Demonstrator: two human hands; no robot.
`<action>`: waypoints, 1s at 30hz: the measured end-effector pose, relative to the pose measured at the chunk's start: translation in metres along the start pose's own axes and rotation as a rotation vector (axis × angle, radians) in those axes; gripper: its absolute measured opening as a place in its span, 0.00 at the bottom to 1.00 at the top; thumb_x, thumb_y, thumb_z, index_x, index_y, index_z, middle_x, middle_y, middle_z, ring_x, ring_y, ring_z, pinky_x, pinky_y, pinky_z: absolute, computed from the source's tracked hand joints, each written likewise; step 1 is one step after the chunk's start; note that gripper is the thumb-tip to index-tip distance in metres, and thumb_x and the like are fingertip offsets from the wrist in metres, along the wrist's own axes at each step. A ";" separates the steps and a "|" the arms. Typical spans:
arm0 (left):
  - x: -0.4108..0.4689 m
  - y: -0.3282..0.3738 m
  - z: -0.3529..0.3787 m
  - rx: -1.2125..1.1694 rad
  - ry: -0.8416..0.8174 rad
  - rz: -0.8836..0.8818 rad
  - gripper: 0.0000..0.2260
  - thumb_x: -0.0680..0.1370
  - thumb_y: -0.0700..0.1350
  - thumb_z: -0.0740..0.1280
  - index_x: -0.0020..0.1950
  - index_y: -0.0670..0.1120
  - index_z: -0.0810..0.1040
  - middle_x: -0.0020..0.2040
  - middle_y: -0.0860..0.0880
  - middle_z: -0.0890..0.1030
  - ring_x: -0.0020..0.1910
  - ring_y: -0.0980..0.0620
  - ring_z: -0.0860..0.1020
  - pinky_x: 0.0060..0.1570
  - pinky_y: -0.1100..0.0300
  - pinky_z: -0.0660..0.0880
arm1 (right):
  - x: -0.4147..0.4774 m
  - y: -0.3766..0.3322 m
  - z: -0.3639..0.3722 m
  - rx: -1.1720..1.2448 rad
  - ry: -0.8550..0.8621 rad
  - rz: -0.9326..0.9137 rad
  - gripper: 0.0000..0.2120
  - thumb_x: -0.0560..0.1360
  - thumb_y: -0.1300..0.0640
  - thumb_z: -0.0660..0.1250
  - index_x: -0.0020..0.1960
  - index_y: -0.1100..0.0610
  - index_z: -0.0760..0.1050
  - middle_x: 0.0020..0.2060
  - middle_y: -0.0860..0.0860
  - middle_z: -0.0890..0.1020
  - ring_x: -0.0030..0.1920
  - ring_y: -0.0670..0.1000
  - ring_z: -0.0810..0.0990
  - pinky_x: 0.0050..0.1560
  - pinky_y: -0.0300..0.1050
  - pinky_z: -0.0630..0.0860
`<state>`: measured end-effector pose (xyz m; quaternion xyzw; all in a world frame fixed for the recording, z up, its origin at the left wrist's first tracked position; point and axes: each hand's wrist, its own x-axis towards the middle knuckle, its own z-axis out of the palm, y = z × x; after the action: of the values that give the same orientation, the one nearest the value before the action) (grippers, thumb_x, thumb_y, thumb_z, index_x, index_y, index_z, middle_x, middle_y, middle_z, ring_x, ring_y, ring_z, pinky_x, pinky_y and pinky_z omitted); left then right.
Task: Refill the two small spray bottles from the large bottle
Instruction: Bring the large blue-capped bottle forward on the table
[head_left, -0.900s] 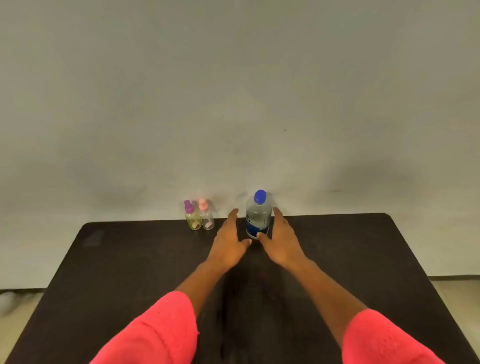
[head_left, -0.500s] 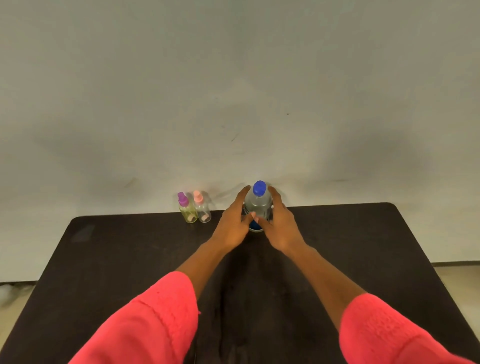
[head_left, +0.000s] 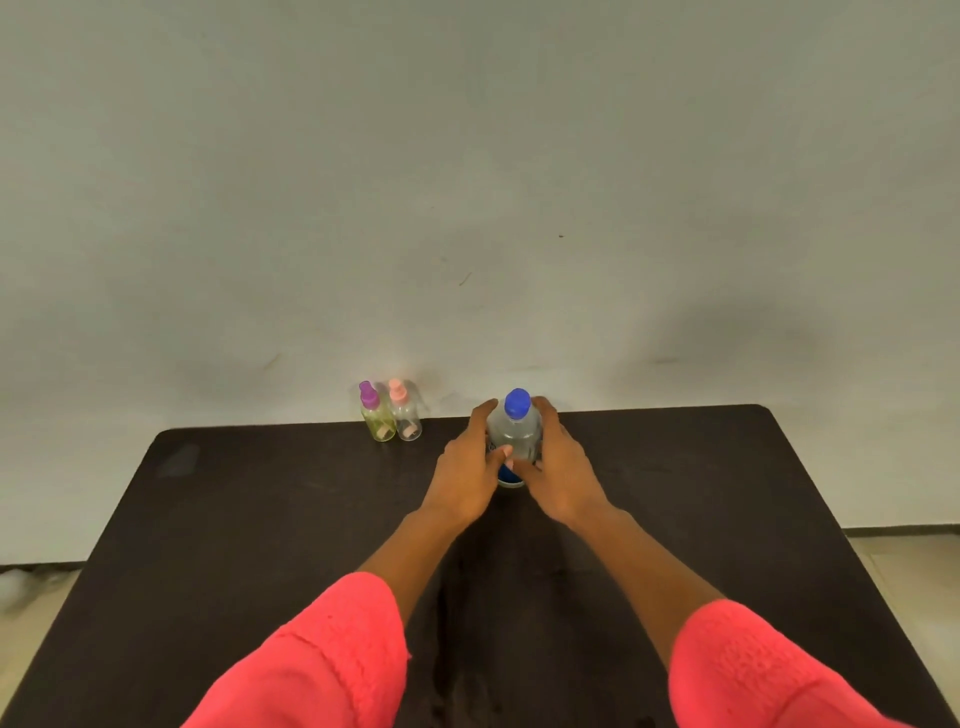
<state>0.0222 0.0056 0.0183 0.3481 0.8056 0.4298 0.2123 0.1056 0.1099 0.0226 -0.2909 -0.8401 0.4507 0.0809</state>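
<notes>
A large clear bottle (head_left: 514, 431) with a blue cap and a blue label stands upright near the far edge of the dark table (head_left: 260, 519). My left hand (head_left: 467, 467) grips it from the left and my right hand (head_left: 558, 467) from the right, thumbs meeting across its front. To the left, at the table's far edge, stand two small spray bottles side by side: a yellowish one with a purple top (head_left: 375, 413) and a clear one with a pink top (head_left: 405, 410). Both small bottles have their tops on.
A plain pale wall (head_left: 467, 182) rises directly behind the table's far edge. Floor shows past the table on the left and right. My pink sleeves fill the lower part of the view.
Both hands went from lying beside the large bottle's base to closing round its body, and the bottle now sits slightly nearer to me on the table.
</notes>
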 end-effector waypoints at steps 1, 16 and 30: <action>-0.005 0.001 0.001 -0.001 -0.001 0.000 0.23 0.79 0.41 0.62 0.72 0.53 0.59 0.64 0.48 0.75 0.62 0.49 0.75 0.58 0.60 0.70 | -0.005 0.000 0.000 -0.010 0.005 -0.001 0.33 0.74 0.57 0.70 0.73 0.52 0.55 0.65 0.55 0.72 0.62 0.56 0.75 0.61 0.50 0.75; -0.086 0.017 0.023 0.029 -0.050 0.007 0.24 0.79 0.43 0.63 0.73 0.52 0.59 0.66 0.49 0.74 0.64 0.50 0.74 0.63 0.54 0.71 | -0.091 0.014 0.000 -0.105 0.062 -0.017 0.35 0.72 0.52 0.72 0.72 0.51 0.56 0.62 0.52 0.73 0.60 0.52 0.75 0.58 0.45 0.73; -0.128 0.007 0.040 0.195 0.066 0.218 0.21 0.79 0.51 0.61 0.71 0.51 0.61 0.57 0.49 0.80 0.54 0.50 0.79 0.57 0.51 0.74 | -0.130 0.037 -0.001 -0.137 0.111 -0.204 0.33 0.70 0.49 0.73 0.70 0.47 0.62 0.52 0.48 0.81 0.50 0.51 0.80 0.53 0.45 0.77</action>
<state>0.1358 -0.0652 0.0077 0.4381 0.8075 0.3813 0.1029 0.2277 0.0532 0.0101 -0.2331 -0.8883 0.3651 0.1526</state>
